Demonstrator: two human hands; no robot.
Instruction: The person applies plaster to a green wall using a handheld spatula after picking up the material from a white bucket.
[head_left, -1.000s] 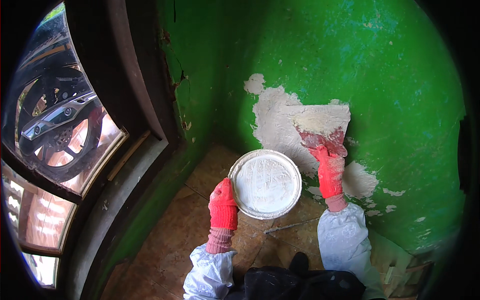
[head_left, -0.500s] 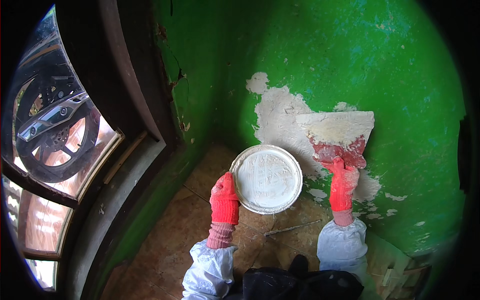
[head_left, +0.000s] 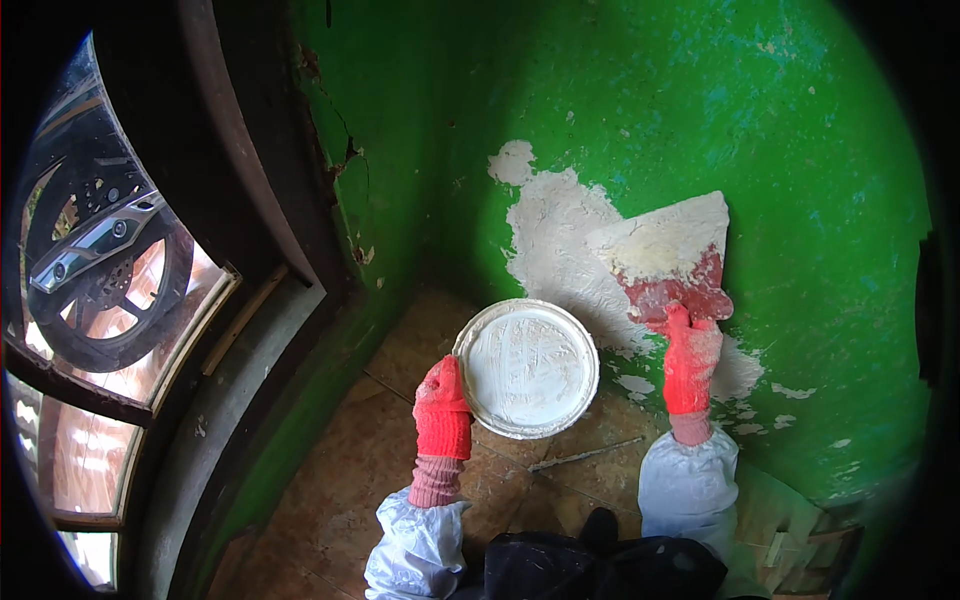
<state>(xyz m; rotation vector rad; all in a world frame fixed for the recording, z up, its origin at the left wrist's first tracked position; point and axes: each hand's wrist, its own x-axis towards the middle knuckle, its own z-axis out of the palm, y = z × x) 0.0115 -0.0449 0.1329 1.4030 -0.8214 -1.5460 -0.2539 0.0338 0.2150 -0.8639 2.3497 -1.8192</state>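
My left hand (head_left: 441, 405), in a red knit glove, grips the rim of a round white lid (head_left: 528, 368) smeared with putty. My right hand (head_left: 692, 362), gloved alike, is closed round the red handle part of a wide putty knife (head_left: 668, 258). Its pale, putty-coated blade is tilted, its upper right corner raised, and lies over or just in front of the green wall (head_left: 800, 270). Left of the blade, a rough patch of whitish putty (head_left: 560, 225) covers part of the wall. Whether the blade's edge touches the wall I cannot tell.
Brown floor tiles (head_left: 330, 500) lie below, with a thin stick (head_left: 586, 455) on them. To the left stands a dark window frame (head_left: 190, 130), with a motorcycle wheel (head_left: 110, 290) visible through the glass. Cracks (head_left: 350, 150) run down the wall's corner edge.
The putty knife has turned counter-clockwise, its right corner rising and its blade shifting slightly left. The lid in my left hand has moved slightly down and left.
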